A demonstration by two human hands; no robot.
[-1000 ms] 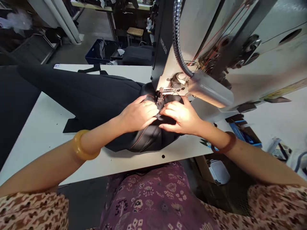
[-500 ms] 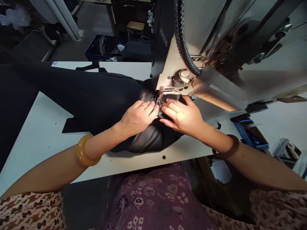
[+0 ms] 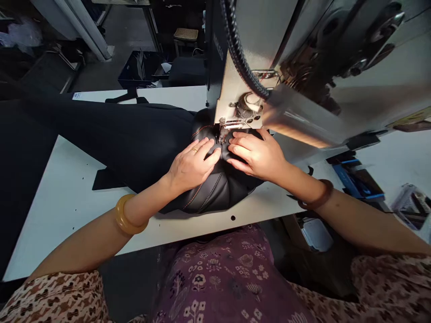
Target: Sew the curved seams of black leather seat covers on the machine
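Under the presser foot (image 3: 221, 133) of the sewing machine (image 3: 237, 101) lies a black leather seat cover (image 3: 208, 195) with orange and grey stitch lines. Its wide dark fabric part (image 3: 134, 134) spreads off to the left. My left hand (image 3: 190, 163) rests on the leather just left of the foot, fingers stretched out and thumb apart. On the other side, my right hand (image 3: 257, 154) has its fingers curled around a fold of the leather, close to the needle area. The underside of the cover is hidden.
The white table (image 3: 198, 229) carries the work, with a small dark hole near its front edge. A braided cable (image 3: 240, 58) hangs in front of the machine head. Blue boxes (image 3: 358, 179) lie to the right. Behind the table stand a dark blue bin (image 3: 129, 80) and a stool (image 3: 186, 34).
The fingers of my left hand have spread a little and drawn back from the seam. My right hand stays on the leather. The camera view has shifted slightly.
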